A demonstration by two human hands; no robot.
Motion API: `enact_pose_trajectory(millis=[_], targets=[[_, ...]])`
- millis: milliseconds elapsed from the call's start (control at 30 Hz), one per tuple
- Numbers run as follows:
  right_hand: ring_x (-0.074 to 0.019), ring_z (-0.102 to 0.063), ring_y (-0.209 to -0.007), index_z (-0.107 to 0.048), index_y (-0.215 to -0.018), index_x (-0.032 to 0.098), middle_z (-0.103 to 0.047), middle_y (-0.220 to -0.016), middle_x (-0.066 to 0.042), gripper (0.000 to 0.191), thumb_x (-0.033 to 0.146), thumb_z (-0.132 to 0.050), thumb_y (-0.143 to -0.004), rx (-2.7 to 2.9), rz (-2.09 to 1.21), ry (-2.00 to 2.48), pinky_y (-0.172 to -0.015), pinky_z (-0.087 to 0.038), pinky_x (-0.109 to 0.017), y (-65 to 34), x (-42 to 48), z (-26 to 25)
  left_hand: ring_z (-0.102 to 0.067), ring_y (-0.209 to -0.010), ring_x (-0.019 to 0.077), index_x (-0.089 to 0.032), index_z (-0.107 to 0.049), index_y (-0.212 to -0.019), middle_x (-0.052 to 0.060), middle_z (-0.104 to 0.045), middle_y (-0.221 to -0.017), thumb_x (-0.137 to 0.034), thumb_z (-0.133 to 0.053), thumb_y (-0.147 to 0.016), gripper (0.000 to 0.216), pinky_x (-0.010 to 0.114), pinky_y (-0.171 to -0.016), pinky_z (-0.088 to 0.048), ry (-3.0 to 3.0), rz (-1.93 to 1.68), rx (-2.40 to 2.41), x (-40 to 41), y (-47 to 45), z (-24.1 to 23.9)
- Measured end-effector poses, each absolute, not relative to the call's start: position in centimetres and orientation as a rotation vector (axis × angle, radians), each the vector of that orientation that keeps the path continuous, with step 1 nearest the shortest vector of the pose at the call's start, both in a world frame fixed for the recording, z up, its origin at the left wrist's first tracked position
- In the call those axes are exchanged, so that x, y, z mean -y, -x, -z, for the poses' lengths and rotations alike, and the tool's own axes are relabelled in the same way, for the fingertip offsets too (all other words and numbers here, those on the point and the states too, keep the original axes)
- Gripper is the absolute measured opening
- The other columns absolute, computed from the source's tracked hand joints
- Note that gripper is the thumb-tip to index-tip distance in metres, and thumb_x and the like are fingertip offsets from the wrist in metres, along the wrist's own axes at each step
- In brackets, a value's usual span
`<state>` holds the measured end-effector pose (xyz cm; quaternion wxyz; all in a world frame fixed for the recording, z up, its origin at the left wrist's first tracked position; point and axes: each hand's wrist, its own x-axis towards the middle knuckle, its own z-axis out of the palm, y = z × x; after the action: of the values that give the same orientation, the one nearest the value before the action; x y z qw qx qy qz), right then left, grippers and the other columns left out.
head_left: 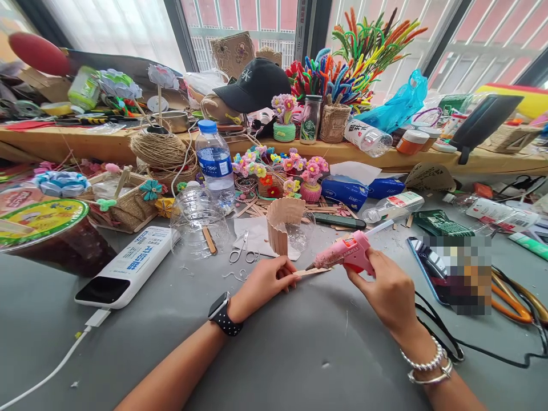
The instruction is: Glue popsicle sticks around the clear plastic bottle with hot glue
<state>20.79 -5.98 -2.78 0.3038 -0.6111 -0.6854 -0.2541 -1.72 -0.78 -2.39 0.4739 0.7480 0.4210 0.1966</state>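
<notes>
My right hand [387,285] is wrapped round the handle of a pink glue gun [342,252], with a clear glue stick [379,227] jutting from its rear. The gun's nozzle points left, at or just above a flat wooden craft stick [315,272] low over the table. Between thumb and fingers, my left hand [268,282] pinches that stick's left end. Just behind stands a curved wall of upright craft sticks [286,220] against a clear plastic piece [302,234]. Scissors [244,250] lie on white paper left of it.
A power bank [132,265] and a lidded cup [47,234] stand at left. Behind are a cut plastic bottle [199,220], a water bottle [214,162] and loose craft sticks [252,208]. At right lie a phone [428,268] and a black cable [492,355].
</notes>
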Motion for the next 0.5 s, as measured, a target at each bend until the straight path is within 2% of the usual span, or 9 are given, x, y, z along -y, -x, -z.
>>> enact_pose_trajectory(millis=[500], targets=[[-0.0192, -0.057, -0.065, -0.056, -0.093, 0.01, -0.061, -0.07, -0.008, 0.025, 0.03, -0.048, -0.079, 1.879, 0.622, 1.533, -0.055, -0.043, -0.028, -20.21, 5.91, 3.22, -0.056, -0.056, 0.0116, -0.017, -0.056, -0.074, 0.0, -0.062, -0.065, -0.036, -0.05, -0.077, 0.02, 0.02, -0.054, -0.043, -1.834, -0.52, -1.0, 0.76, 1.7, 2.87]])
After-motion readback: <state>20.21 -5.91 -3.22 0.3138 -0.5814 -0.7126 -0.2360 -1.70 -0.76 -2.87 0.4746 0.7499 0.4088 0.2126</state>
